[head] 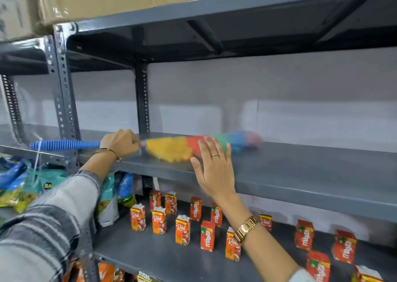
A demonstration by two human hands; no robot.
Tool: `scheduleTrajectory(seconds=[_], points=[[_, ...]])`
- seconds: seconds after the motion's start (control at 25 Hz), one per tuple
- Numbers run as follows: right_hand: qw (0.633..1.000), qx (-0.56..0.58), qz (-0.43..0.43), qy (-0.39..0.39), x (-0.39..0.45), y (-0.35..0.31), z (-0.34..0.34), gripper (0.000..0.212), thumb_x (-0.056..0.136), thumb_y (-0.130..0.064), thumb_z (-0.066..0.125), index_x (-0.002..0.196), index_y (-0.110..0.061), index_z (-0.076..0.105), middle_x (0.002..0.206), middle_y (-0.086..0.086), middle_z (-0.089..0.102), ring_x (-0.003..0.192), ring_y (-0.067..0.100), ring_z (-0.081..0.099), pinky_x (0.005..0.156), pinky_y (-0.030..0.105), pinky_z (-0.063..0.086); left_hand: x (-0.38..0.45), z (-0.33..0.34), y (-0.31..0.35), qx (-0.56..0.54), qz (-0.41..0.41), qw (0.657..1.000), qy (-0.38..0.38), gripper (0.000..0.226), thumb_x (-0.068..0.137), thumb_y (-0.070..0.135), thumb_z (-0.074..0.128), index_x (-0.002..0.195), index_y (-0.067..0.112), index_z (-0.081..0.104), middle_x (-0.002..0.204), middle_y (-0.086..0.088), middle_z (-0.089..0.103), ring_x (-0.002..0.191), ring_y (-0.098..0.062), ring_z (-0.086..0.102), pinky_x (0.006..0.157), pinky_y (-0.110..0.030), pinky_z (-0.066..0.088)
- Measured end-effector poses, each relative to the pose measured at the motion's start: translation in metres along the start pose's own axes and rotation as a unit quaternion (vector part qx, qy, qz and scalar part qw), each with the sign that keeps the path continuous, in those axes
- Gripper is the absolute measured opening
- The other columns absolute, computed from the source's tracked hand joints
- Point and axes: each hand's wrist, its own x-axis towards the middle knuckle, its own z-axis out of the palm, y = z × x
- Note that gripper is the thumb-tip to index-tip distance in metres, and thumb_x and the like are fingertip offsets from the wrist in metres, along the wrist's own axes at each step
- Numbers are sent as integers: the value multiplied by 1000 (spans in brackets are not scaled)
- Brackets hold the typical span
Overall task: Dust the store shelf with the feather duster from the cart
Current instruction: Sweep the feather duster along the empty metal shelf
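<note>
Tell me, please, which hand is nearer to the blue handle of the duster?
The left hand. It is closed around the duster where the blue handle meets the feathers. The right hand is open, farther along, in front of the coloured feathers, off the handle.

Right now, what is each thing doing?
Feather duster: lying on the shelf, blurred.
Left hand: closed around the duster handle.
Right hand: open, fingers spread, holding nothing.
Middle shelf: bare apart from the duster.
Juice cartons: standing upright on the shelf below.
</note>
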Motion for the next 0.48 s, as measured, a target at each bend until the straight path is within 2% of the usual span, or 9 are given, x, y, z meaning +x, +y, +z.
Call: scheduleTrajectory(seconds=[0.08,0.12,0.2,0.28,0.4,0.48], points=[[1000,0,1,-15,2,-7,6,68,98,-49,10,129,-3,51,134,18,49,129,33,36,109,48,5,4,-8,-5,58,-14,996,62,29,87,28,52,106,20,72,112,-18,69,99,-37,65,80,-36,50],[1000,0,1,-19,4,-10,9,66,98,-48,13,130,-3,50,135,18,49,129,32,35,109,48,5,6,-12,-13,45,-13,997,61,27,87,28,54,105,20,73,112,-17,70,99,-36,65,80,-35,50],[1000,6,1,-30,7,-15,15,62,97,-46,20,129,-3,51,135,18,49,129,33,36,109,50,9,1,-18,-38,-14,-3,1000,-5,22,87,23,59,101,19,76,115,-11,71,103,-31,65,85,-36,51],[999,4,4,-41,11,-24,21,65,97,-48,16,128,-3,52,133,18,51,127,34,39,107,52,13,-10,-16,-54,17,-7,999,-44,23,88,19,57,102,20,75,118,-9,70,105,-30,64,87,-36,51],[998,-4,12,-61,15,-37,32,69,97,-49,13,128,-2,52,132,18,52,126,34,40,108,51,14,-4,-20,-39,147,-43,986,67,32,89,29,49,107,15,72,112,-16,69,98,-36,66,82,-37,51],[998,0,16,-63,17,-43,39,64,95,-46,20,128,-1,52,132,19,52,127,34,39,107,52,16,-2,-28,-33,173,-36,979,98,33,89,30,48,109,15,70,110,-18,69,96,-37,66,80,-36,51]])
